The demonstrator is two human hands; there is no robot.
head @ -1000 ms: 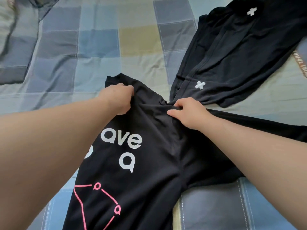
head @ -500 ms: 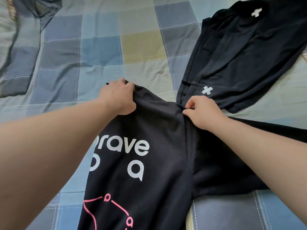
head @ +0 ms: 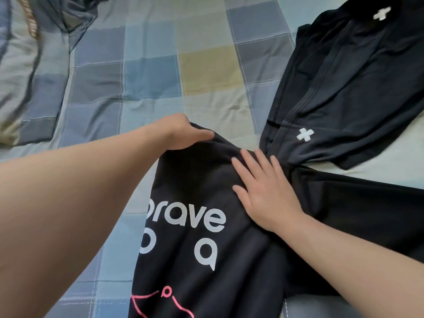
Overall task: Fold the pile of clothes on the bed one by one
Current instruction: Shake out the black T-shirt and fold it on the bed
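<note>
We see a black T-shirt (head: 206, 191) spread across the checked bedsheet (head: 149, 72), running from the middle of the view down to the bottom edge, with white lettering (head: 190, 219) across its front and a thin pink line drawing (head: 167, 299) below that. Its upper corner sits under our left hand (head: 183, 131), which reaches in from the left with the forearm crossing the lower left of the view; the thumb lies flat on top of the cloth and the other fingers curl under the edge, so that hand is closed on the shirt's top edge, pinching the fabric. Our right hand (head: 263, 191) comes in from the lower right and rests palm down on the shirt just right of the lettering, fingers spread and straight, pressing on the cloth and gripping nothing. The fabric bunches into soft folds between the two hands. To the right of the right hand a sleeve or side of the same shirt trails off toward the right edge. Beyond it, at the upper right, lies a second dark garment (head: 355, 76) with small white cross marks (head: 304, 134), its lower corner touching the T-shirt near our right fingertips. At the upper left corner a grey garment (head: 68, 19) lies crumpled on the sheet, well apart from both hands.
</note>
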